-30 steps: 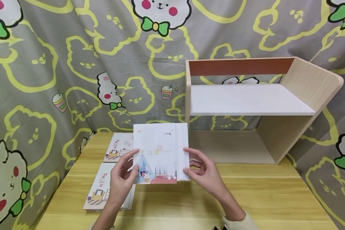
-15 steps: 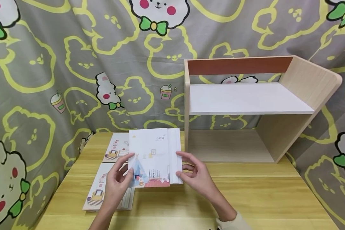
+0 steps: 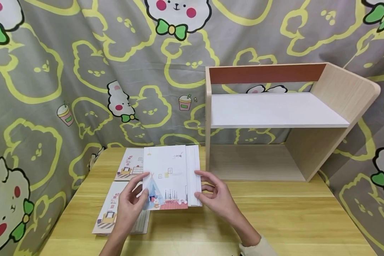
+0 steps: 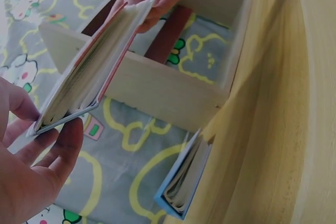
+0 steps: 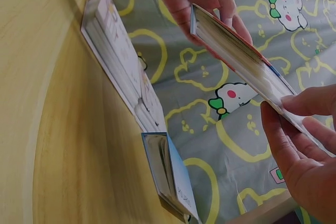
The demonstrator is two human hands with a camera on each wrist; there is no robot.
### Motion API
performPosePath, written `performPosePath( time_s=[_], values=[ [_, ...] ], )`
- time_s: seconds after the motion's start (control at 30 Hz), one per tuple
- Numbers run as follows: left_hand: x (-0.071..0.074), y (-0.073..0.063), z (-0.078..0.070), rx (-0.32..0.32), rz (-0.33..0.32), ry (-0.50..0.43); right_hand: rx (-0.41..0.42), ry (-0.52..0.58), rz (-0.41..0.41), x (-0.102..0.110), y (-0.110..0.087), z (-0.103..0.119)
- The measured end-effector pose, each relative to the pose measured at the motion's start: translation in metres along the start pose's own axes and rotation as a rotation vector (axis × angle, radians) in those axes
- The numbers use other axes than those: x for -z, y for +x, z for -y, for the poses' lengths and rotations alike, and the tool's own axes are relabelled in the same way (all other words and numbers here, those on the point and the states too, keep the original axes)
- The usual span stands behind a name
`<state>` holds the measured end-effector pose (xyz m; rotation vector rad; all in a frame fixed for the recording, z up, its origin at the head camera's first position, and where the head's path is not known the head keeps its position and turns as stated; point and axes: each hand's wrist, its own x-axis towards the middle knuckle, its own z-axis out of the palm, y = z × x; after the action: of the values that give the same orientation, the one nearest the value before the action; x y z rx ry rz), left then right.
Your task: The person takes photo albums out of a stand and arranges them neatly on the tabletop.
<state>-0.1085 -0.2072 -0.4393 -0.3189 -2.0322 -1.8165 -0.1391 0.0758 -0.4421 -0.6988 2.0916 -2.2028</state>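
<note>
In the head view I hold a photo album (image 3: 166,161) over the table, its white cover printed with a blue tent and a small room scene. My left hand (image 3: 132,199) pinches its left edge, thumb in front. The right hand (image 3: 216,195) grips the opposite edge, where a strip of white pages (image 3: 193,177) sticks out past the cover. Both wrist views show the pages edge-on between the covers. Two more pale albums lie at the left, one farther back (image 3: 128,163) and one nearer (image 3: 107,213), partly behind the left hand.
A wooden two-tier shelf (image 3: 278,112) stands at the back right of the wooden table (image 3: 275,217). A small blue album (image 5: 178,169) stands on the table in the wrist views, hidden in the head view. A patterned grey curtain (image 3: 92,21) hangs behind.
Both hands have brought the album slightly left and lower, mostly in the first half second. Their hold on its two edges stays the same.
</note>
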Motion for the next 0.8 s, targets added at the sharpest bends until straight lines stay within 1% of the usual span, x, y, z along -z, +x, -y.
performPosePath(
  time_s=[0.2,0.43,0.67,0.8],
  values=[
    [-0.001,0.0,0.002,0.036,-0.013,0.047,-0.027,0.006,-0.002,0.0,0.001,-0.003],
    [-0.001,0.001,0.006,0.044,-0.006,0.031,-0.03,0.018,0.004,0.0,0.003,-0.006],
    [-0.001,0.001,0.009,0.076,-0.003,0.058,-0.06,0.012,0.001,0.0,0.002,-0.008],
    [-0.001,0.001,0.013,0.094,-0.012,0.062,-0.073,0.008,0.001,0.0,0.002,-0.011]
  ],
)
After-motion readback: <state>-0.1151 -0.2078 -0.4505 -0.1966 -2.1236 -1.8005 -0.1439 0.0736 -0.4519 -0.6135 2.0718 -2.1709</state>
